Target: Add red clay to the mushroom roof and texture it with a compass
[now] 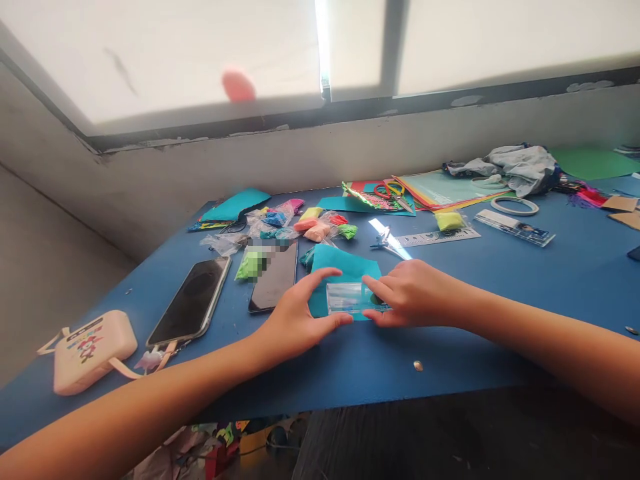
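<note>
Blue tabletop (pixel 360 373), and at its near side a clear box (pixel 345 293) lies over a teal sheet (pixel 345 261), long axis left to right; the right hand (pixel 420 293), nearer, pinches its right end, the left hand (pixel 293 317) spreads around the other, a phone (pixel 193 300) farther left.

A clear, colourless, rectangular plastic case (pixel 346 297) is held low over the lower part of a bright teal sheet of paper (pixel 345 261), its long sides running left to right. The sheet can be seen through its walls. Its right end is partly covered, and a small dark patch is seen there, too unclear to be identified. The sheet is spread on the blue tabletop (pixel 350 373), near its front edge, with slightly uneven edges shown at the far side.
</note>
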`<state>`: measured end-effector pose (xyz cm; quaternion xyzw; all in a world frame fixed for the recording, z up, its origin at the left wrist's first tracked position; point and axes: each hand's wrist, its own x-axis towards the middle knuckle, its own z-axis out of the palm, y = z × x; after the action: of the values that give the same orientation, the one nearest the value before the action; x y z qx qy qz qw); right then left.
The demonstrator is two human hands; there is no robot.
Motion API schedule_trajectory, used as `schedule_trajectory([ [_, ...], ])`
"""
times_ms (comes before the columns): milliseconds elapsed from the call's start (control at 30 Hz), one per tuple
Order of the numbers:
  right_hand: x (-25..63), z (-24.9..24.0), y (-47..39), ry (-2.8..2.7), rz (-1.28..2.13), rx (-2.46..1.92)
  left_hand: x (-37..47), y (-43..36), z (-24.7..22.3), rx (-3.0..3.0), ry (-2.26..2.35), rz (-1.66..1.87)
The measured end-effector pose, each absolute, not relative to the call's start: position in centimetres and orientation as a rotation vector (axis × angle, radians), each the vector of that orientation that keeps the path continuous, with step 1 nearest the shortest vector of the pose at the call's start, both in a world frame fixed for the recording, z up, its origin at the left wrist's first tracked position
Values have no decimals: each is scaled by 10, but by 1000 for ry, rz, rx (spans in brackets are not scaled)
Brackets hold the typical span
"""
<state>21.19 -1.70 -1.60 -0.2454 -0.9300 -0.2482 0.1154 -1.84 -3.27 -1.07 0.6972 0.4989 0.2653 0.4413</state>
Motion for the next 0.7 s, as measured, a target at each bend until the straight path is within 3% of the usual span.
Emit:
schedule_trajectory([
  [200, 206, -13, -28, -2594, -1038, -544, -18, -32, -15, 1748, 1315, 689],
  [700, 208, -9, -27, -2612, -1092, -513, -14, -29, -14, 1660, 1287, 733],
])
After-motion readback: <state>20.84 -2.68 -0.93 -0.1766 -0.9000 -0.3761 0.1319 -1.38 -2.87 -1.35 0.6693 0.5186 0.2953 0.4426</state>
